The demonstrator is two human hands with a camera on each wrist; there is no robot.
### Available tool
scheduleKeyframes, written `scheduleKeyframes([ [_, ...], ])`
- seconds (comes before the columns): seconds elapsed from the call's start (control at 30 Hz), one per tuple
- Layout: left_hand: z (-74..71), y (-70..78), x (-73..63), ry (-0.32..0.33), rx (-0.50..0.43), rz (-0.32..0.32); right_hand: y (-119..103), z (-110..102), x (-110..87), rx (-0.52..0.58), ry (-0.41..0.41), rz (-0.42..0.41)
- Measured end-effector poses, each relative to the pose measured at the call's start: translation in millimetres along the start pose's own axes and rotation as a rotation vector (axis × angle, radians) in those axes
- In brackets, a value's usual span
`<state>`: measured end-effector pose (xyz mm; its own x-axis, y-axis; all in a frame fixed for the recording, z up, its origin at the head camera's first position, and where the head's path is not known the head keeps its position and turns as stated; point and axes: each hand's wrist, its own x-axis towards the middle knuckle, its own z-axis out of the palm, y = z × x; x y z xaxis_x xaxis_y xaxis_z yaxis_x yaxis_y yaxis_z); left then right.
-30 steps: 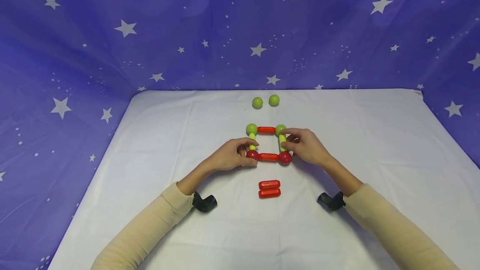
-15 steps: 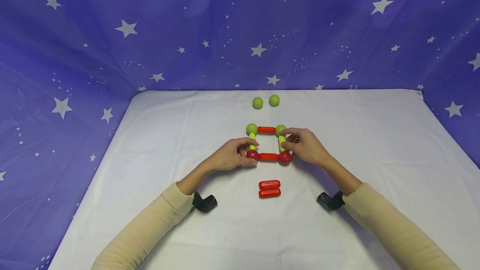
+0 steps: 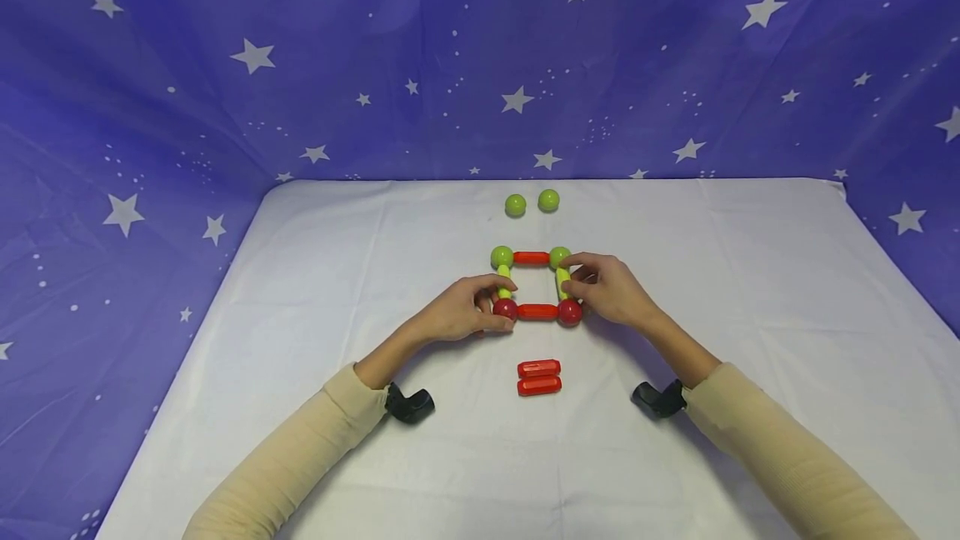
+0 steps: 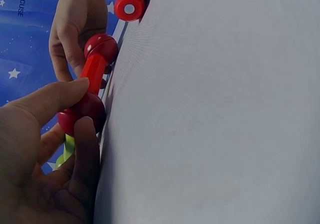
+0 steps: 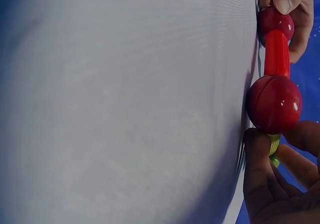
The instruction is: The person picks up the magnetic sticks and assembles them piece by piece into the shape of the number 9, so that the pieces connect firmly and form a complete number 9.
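A square of ball-and-rod building pieces lies on the white cloth, with two red balls at its near corners and two green balls at its far ones. My left hand [image 3: 461, 309] grips the near left red ball [image 4: 84, 113] between thumb and fingers. At the other side, my right hand [image 3: 613, 290] pinches the right yellow-green rod [image 3: 562, 282], its index fingertip by the far right green ball [image 3: 559, 257]. Between the near balls runs a red rod [image 3: 537, 312], and another red rod [image 3: 531, 257] joins the green ones. The left yellow-green rod [image 3: 504, 280] is partly behind my fingers.
Two loose red rods [image 3: 539, 377] lie side by side nearer me. Beyond the square sit two loose green balls, one left [image 3: 515, 205] and one right [image 3: 549, 200]. A blue star-printed cloth [image 3: 480, 65] hangs behind the white-covered table [image 3: 360, 257].
The square has shifted very slightly away from me, most visibly on its right side. My right hand moved a little with it, while the left hand stayed nearly still.
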<state>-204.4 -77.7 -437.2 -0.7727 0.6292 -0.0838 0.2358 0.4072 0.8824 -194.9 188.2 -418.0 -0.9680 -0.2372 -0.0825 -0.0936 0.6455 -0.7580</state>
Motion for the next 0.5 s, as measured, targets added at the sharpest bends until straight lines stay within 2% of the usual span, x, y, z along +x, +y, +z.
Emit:
scheduleKeyframes([
  [0.23, -0.3, -0.1, -1.0, 0.008, 0.007, 0.001, -1, 1, -0.4, 0.006, -0.007, 0.001],
  [0.5, 0.7, -1.5, -0.7, 0.018, -0.069, -0.021, -1, -4, -10.4, 0.016, -0.039, -0.006],
])
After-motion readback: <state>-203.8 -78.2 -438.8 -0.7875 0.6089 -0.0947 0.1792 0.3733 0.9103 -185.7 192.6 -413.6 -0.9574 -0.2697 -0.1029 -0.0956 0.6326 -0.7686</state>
